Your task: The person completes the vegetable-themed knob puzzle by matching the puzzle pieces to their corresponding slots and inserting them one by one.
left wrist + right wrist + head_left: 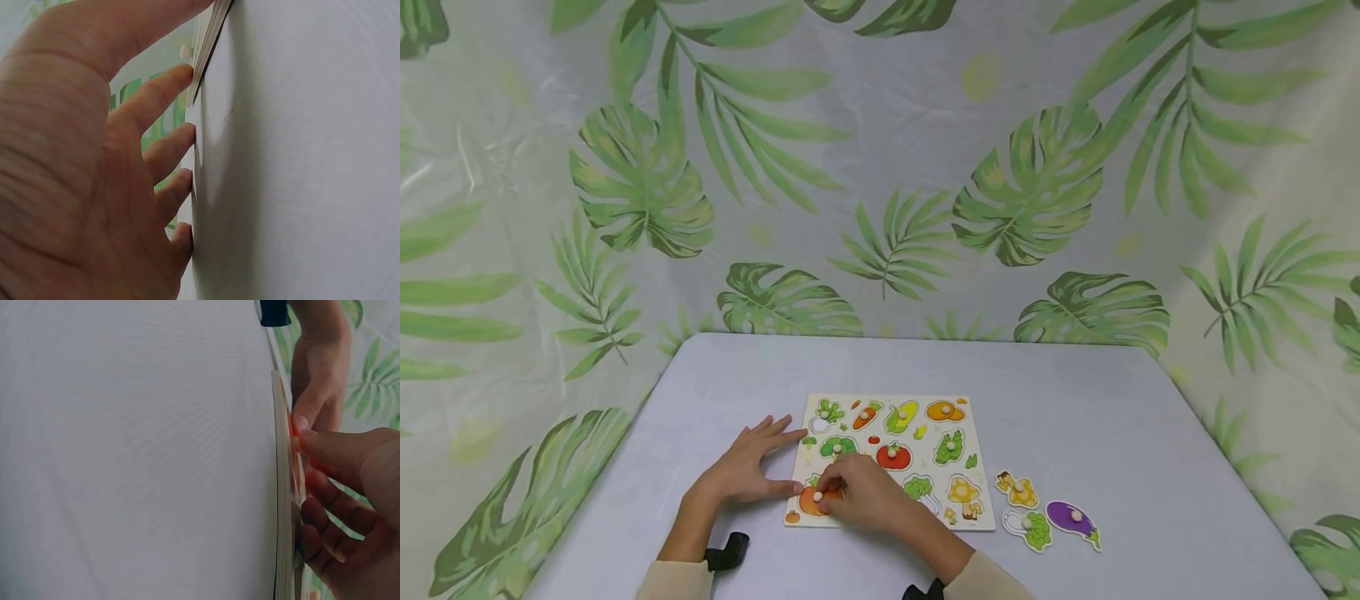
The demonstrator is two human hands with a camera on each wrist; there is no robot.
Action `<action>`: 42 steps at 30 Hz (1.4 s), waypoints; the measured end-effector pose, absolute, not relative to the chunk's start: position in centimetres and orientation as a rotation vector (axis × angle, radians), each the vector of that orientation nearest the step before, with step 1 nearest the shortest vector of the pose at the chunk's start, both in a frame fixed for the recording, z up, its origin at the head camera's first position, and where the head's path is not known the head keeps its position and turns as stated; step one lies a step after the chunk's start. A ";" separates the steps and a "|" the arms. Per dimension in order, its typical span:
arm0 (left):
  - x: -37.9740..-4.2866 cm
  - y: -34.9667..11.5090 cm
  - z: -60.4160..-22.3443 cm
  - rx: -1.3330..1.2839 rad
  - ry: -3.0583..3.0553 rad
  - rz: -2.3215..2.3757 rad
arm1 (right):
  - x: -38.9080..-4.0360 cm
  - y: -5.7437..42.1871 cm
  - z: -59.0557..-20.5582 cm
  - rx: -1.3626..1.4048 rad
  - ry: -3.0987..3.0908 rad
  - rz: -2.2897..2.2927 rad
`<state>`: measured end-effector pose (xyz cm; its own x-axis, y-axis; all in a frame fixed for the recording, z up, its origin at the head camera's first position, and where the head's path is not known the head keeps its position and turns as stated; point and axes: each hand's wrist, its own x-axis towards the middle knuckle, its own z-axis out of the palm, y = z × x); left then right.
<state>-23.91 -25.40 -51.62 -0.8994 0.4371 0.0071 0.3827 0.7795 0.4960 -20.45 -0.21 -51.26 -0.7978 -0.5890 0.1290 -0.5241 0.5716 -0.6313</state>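
A wooden vegetable puzzle board [925, 492] lies flat on the table. At its lower left corner, the right hand [868, 496] has thumb and index finger at the knob of an orange pumpkin puzzle piece [808, 502], pinching it. The right wrist view shows that thumb [331, 447] against the knob, low over the board. The left hand [745, 467] is spread beside the board's left edge, its thumb reaching the pumpkin's side and its index fingertip at the edge. In the left wrist view, the other fingers [172, 150] stretch out along the white tabletop.
Right of the board lie three loose knobbed pieces: a yellow mushroom [1017, 490], a leafy green cabbage [1028, 530] and a purple eggplant [1072, 518]. Carrot [867, 414], corn [901, 417] and tomato [893, 456] pieces are among those in the board. A leaf-patterned curtain [895, 167] hangs behind the table.
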 end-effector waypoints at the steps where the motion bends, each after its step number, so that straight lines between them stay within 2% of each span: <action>1: -23.9 -25.4 -51.6 0.659 2.862 0.761 | -20.4 -0.1 -51.2 -0.945 2.685 -1.062; 10: -24.0 -25.4 -51.7 0.657 2.860 0.758 | -20.5 1.6 -50.8 -0.803 2.663 -1.140; 42: -23.8 -25.3 -51.9 0.626 2.851 0.770 | -21.0 9.5 -48.5 -0.700 2.889 -1.108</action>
